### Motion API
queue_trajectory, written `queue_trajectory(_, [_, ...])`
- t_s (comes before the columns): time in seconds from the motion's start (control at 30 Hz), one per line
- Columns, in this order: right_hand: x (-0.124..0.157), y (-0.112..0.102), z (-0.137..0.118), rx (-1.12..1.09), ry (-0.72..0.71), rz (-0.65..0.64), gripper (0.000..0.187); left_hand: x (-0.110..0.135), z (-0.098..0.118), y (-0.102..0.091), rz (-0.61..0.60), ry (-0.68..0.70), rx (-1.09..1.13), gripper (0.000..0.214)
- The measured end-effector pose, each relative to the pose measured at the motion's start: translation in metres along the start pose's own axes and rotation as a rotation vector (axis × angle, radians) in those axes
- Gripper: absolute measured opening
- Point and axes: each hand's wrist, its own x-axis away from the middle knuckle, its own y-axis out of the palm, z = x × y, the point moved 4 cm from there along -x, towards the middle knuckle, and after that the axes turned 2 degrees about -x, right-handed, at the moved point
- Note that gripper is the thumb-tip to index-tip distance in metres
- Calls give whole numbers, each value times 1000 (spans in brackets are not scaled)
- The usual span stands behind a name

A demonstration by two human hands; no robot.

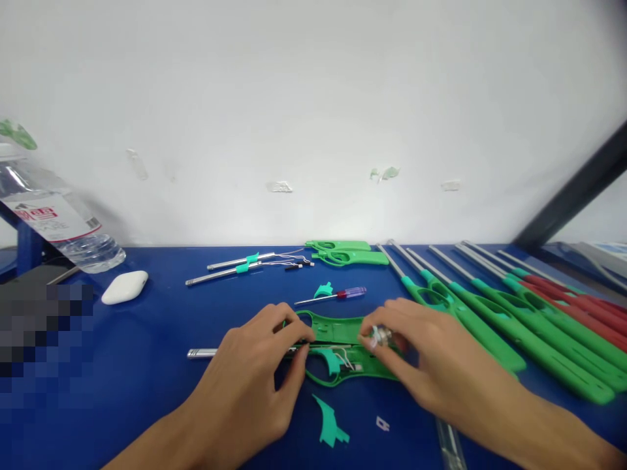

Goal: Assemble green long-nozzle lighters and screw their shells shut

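Observation:
Two green lighter shell halves lie open on the blue table, an upper half (337, 328) and a lower half (375, 367). A teal trigger (332, 361) and white wires sit in the lower half. To the left sticks out a metal lighter tube (202, 353). My left hand (255, 378) is closed in a pinch where the tube meets the shell; its fingertips partly hide that spot. Over the shells' right end, my right hand (426, 352) pinches a small clear and metallic part (381, 335). A loose teal trigger (329, 423) and a small white piece (383, 424) lie in front.
Behind the shells lie a screwdriver (351, 293), a teal piece (323, 290), two wired metal tubes (230, 273) and green shells (350, 257). Several long lighters (529, 339) fill the right. A white case (125, 287) and a water bottle (59, 209) are left.

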Motion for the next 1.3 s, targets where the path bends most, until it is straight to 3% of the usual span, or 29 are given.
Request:
queue_trajectory(0.27, [4, 13, 3, 44, 9, -138, 20, 1, -2, 2, -81, -29, -27, 24])
queue_trajectory(0.6, [6, 15, -4, -94, 44, -130, 17, 2, -2, 1, -97, -17, -134, 25])
queue_trajectory(0.8, [8, 20, -6, -58, -42, -93, 21, 5, 4, 3, -43, 28, -68, 24])
queue_trajectory(0.97, [8, 25, -6, 14, -139, -121, 23, 5, 8, 8, -71, 43, 4, 25])
queue_trajectory(1.3, [10, 14, -19, -10, -320, 93, 26, 3, 5, 15, -104, 63, -20, 22])
